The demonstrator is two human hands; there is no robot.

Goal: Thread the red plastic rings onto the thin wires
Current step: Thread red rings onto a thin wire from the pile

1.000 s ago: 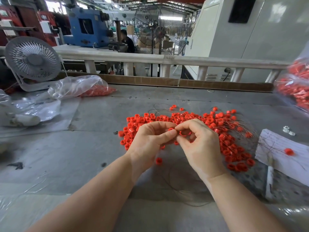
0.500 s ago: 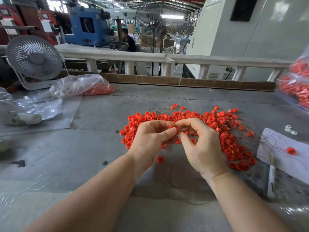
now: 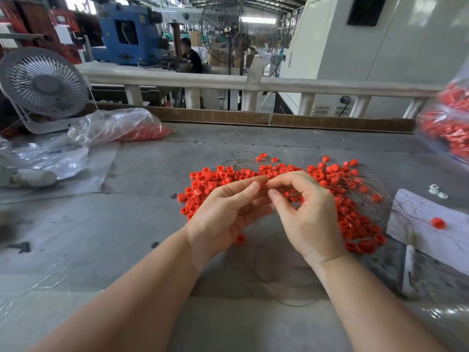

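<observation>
While both hands meet above the middle of the grey worktop [image 3: 142, 224], the left hand [image 3: 225, 212] pinches a small red plastic ring [image 3: 262, 185] between thumb and forefinger. The right hand [image 3: 308, 214] has fingers curled, pinching a thin metal wire [image 3: 275, 184] at that ring. A loose heap of red plastic rings [image 3: 330, 179] lies just behind, tangled wires through it. One ring [image 3: 239, 239] lies below the left hand.

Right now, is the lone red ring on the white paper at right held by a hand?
No, the ring lies alone on the paper.
</observation>
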